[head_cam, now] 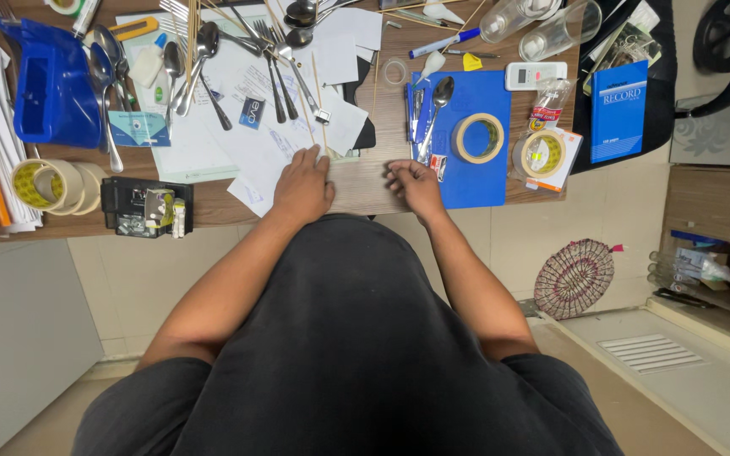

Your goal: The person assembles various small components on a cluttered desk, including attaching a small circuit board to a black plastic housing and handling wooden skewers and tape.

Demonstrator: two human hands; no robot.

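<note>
Our left hand [302,184] lies flat, fingers spread loosely and holding nothing, on the white printed paper sheets [251,139] at the near edge of the brown wooden desk [361,190]. Our right hand [414,184] rests beside it with fingers curled loosely around nothing, its fingertips touching the flat blue plastic mat [475,181], where a steel spoon [434,110] and a roll of beige masking tape [479,138] lie just beyond.

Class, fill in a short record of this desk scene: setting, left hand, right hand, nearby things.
Setting: cluttered wooden desk seen from above
Left hand: flat on white papers, beside thin wooden sticks
Right hand: fingers curled at the edge of a blue mat
On the mat: spoon, tape roll
Further left: spoons and forks, blue plastic holder
</note>
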